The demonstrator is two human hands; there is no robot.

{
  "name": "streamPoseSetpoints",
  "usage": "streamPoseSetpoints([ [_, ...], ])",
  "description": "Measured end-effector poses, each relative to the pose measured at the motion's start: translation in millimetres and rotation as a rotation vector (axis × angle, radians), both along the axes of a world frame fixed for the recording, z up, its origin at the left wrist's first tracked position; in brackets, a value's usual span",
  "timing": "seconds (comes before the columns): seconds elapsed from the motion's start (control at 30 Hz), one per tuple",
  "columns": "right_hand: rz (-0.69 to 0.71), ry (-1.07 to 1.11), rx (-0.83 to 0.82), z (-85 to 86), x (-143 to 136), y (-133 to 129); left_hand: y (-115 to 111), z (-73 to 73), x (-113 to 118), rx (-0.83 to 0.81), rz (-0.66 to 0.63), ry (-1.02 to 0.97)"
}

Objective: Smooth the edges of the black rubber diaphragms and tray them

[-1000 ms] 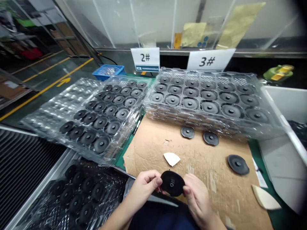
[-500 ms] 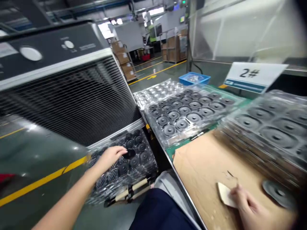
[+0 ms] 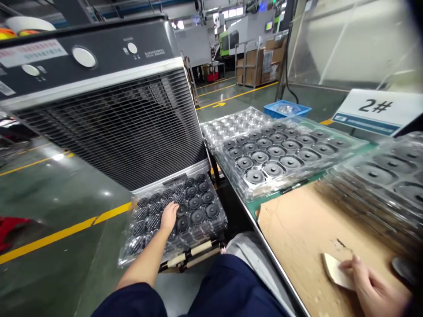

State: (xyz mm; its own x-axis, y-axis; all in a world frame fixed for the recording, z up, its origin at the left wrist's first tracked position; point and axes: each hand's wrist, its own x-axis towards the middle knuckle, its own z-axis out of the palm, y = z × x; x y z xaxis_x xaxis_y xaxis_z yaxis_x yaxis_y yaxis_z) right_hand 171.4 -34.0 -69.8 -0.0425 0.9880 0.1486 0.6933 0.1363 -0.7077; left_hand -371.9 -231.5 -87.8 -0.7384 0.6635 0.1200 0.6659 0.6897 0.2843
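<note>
My left hand (image 3: 169, 215) reaches into the clear plastic tray (image 3: 198, 231) at the lower left, fingers closed at the edge of a black round part (image 3: 181, 210). That part lies among rows of similar parts; the fingertips partly hide the grip. My right hand (image 3: 370, 279), at the lower right, pinches a cream-coloured flat piece (image 3: 337, 270) with a curved edge over the cardboard sheet (image 3: 294, 224). A small dark scrap (image 3: 340, 242) lies just beyond that piece. To its right, another dark round part (image 3: 405, 269) rests on the cardboard, partly in shadow.
A large machine with a grille (image 3: 122, 127) stands behind the left tray. Across the green-topped table lies a wide tray of round parts (image 3: 276, 152), with stacked trays (image 3: 380, 176) at right. Behind are a "2#" sign (image 3: 376, 108) and a blue bin (image 3: 287, 108).
The view has swung left, so things sit further right. The black part at my left hand, tilted earlier, now lies flatter in the tray. My right hand keeps the cream piece.
</note>
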Motion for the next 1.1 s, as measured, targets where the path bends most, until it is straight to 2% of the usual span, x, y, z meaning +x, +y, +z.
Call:
streamPoseSetpoints([
  [0.1,-0.021,-0.075,0.056,14.0,-9,-6,0,-23.2,5,0.111,0.073,0.104],
  [0.17,-0.018,-0.127,0.206,20.5,-18,-11,-4,-27.5,8,0.182,0.082,0.161],
  [0.23,0.005,-0.182,0.318,22.9,-29,-16,-7,-24.3,15,0.259,0.043,0.207],
  [0.33,0.039,-0.24,0.342,21.2,-44,-22,-4,-11.1,36,0.41,-0.114,0.241],
  [0.43,0.021,-0.268,0.335,21.2,-52,-25,17,2.4,75,0.577,-0.42,0.2],
  [0.6,-0.064,-0.281,0.329,29.3,-54,-35,81,21.1,179,0.769,-1.086,0.025],
  [0.67,-0.089,-0.292,0.317,31.6,-55,-40,114,33.1,223,0.863,-1.26,-0.056],
  [0.73,-0.112,-0.294,0.305,33.7,-56,-43,149,50.2,263,0.938,-1.367,-0.145],
  [0.83,-0.155,-0.278,0.299,39.9,-54,-44,206,81.7,317,1.058,-1.433,-0.29],
  [0.93,-0.255,-0.273,0.296,50.4,-45,-47,262,106.5,364,1.151,-1.425,-0.447],
  [1.0,-0.356,-0.287,0.282,56.1,-36,-53,293,111.6,390,1.174,-1.343,-0.553],
  [1.1,-0.517,-0.333,0.24,57.9,-23,-64,321,102.0,413,1.16,-1.185,-0.684],
])
